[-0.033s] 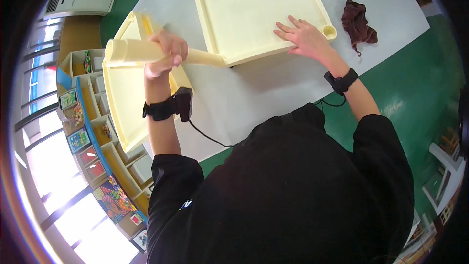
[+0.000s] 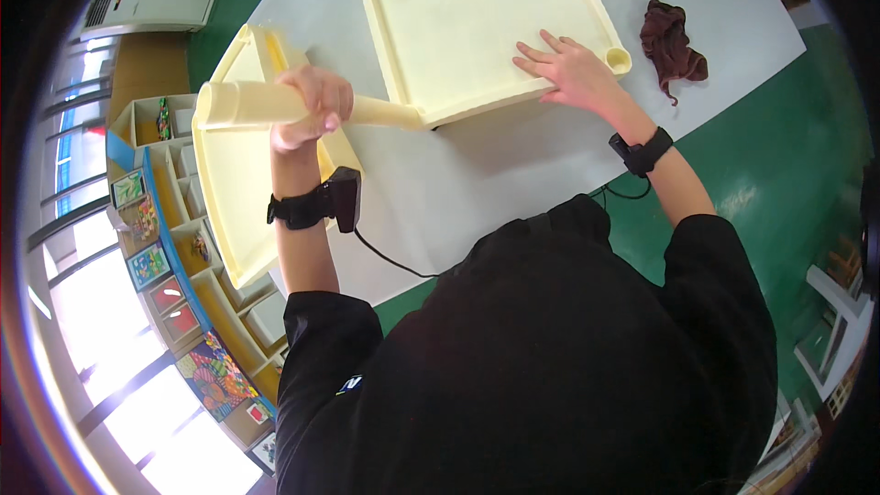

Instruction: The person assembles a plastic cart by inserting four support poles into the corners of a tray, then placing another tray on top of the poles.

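My left hand is wrapped round a cream plastic post, with the thumb folded over it. One end of the post meets the near left corner of a large cream plastic tray; its wider, stepped end points left. With fingers spread, my right hand lies over the tray's near edge. Beside it, at the tray's right corner, is a round socket. A second cream tray-like panel is at the left, partly hidden by my left hand and the post.
A crumpled dark brown cloth lies on the white table, right of the tray. Shelving with pictures and small items stands at the left. Black straps with cabled devices are on both my wrists.
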`<control>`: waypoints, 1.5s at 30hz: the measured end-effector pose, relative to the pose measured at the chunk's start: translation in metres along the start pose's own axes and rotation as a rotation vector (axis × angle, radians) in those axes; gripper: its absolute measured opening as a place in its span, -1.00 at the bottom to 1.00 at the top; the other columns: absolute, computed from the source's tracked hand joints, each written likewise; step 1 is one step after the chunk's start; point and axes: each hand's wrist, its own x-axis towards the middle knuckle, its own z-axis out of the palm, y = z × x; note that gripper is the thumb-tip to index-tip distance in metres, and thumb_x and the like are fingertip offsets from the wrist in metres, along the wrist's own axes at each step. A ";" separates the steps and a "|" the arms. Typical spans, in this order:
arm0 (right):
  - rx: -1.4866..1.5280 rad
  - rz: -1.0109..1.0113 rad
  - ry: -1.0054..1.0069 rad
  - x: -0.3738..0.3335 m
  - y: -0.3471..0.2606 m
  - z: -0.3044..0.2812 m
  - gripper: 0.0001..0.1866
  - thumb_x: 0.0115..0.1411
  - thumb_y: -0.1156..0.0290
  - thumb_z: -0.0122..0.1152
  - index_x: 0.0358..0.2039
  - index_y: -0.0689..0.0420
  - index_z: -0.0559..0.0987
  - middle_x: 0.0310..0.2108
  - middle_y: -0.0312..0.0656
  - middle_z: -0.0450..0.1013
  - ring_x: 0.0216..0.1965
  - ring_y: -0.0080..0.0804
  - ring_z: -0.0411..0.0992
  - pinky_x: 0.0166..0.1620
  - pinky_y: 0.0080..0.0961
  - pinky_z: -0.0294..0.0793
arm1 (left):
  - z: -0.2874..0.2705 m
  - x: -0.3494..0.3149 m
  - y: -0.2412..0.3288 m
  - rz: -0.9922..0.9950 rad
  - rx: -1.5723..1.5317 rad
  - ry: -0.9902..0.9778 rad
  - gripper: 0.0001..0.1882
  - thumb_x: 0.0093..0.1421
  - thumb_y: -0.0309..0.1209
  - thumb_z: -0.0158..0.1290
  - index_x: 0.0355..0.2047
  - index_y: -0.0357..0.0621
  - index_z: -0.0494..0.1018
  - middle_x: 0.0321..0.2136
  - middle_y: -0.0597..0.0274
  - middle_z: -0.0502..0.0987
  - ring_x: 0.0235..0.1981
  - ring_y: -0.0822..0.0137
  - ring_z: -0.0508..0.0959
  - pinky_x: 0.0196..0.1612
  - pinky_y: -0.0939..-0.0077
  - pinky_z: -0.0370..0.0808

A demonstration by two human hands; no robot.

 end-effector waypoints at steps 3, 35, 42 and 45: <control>0.021 -0.021 0.004 0.000 0.005 0.000 -0.26 -0.30 0.22 0.29 -0.01 -0.06 0.28 0.06 -0.41 0.16 0.05 -0.18 0.15 0.01 -0.37 0.23 | -0.003 0.004 -0.004 0.043 -0.055 -0.200 -0.71 -0.27 -0.69 0.03 -0.72 -0.09 0.14 -0.84 0.29 0.28 -0.84 0.39 0.22 -0.75 0.56 0.16; -0.150 0.013 0.009 0.000 -0.044 -0.003 -0.31 -0.21 0.09 0.24 0.00 -0.11 0.28 0.01 -0.34 0.23 -0.02 -0.23 0.25 0.07 0.07 -0.05 | 0.038 -0.043 -0.030 0.008 0.250 1.105 -0.79 -0.10 -0.64 0.02 -0.73 -0.18 0.24 -0.80 0.28 0.24 -0.79 0.46 0.25 -0.59 0.56 0.32; -0.145 0.027 0.058 -0.004 -0.045 0.000 -0.32 -0.21 0.07 0.22 -0.01 -0.09 0.29 0.00 -0.32 0.24 -0.03 -0.24 0.25 0.09 -0.04 -0.02 | 0.018 -0.051 -0.025 -0.083 0.239 0.694 -0.79 -0.10 -0.63 -0.08 -0.73 -0.12 0.15 -0.83 0.32 0.14 -0.78 0.44 0.15 -0.58 0.55 0.24; -0.157 0.011 0.024 -0.004 -0.044 -0.004 -0.33 -0.21 0.07 0.22 -0.02 -0.09 0.30 0.00 -0.31 0.24 -0.03 -0.24 0.25 0.09 -0.06 0.00 | 0.008 -0.053 -0.025 -0.064 0.213 0.440 -0.77 -0.12 -0.63 -0.06 -0.75 -0.12 0.13 -0.86 0.31 0.15 -0.81 0.44 0.15 -0.65 0.55 0.20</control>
